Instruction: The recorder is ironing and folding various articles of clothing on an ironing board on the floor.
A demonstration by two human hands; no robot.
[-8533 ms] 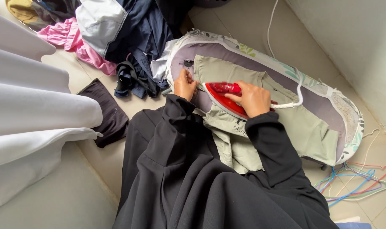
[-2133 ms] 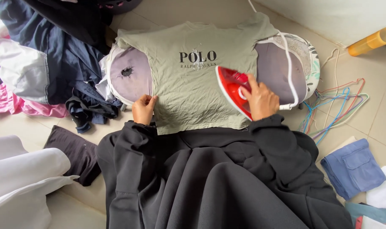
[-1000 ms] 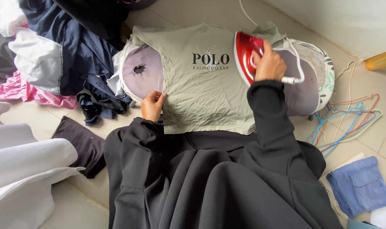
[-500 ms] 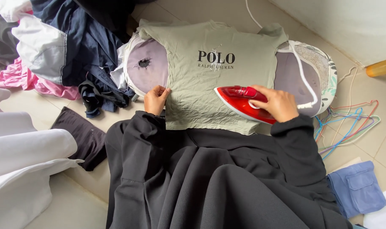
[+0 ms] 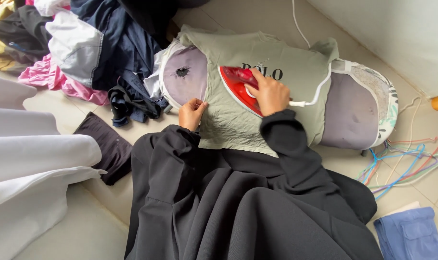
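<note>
A pale green t-shirt (image 5: 296, 98) with dark lettering lies spread over a low ironing board (image 5: 349, 110) on the floor. My right hand (image 5: 269, 94) grips the handle of a red iron (image 5: 235, 84) that rests on the shirt's left half, just below the lettering. My left hand (image 5: 192, 113) pinches the shirt's near left edge, holding the cloth taut. The board's grey cover shows a burnt hole (image 5: 182, 72) left of the shirt. A white cord (image 5: 320, 89) runs from the iron across the shirt.
A heap of dark blue, white and pink clothes (image 5: 94, 48) lies at the upper left. A folded dark cloth (image 5: 106, 147) sits on the floor, white fabric (image 5: 31, 163) at the left. Coloured wire hangers (image 5: 401, 163) and folded blue clothing (image 5: 413, 233) lie at the right.
My right hand has slid the iron from the shirt's lower right toward its upper left. My left hand keeps its pinch on the hem. The view has shifted slightly.
</note>
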